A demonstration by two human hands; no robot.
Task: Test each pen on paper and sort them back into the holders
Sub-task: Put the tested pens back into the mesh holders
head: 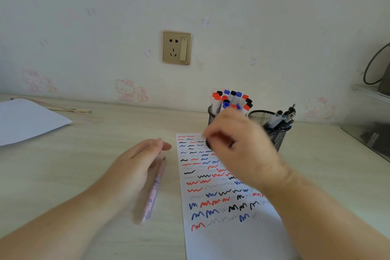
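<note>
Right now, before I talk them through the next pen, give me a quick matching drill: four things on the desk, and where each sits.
Things:
1. pink pen
2. scribble sheet
3. marker holder
4. blank paper

Places:
A. far left of the desk
B. under the right hand
C. beside the left hand, left of the sheet
D. behind the right hand, left of the other mesh holder

Pairs: 1-C, 2-B, 3-D, 4-A

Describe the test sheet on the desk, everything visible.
The test sheet is a white paper strip lying flat on the pale wood desk, running from the mesh holders toward the camera. Rows of red, blue and black squiggles cover most of it; the near end is blank. The right hand and forearm hide its right side.
</note>
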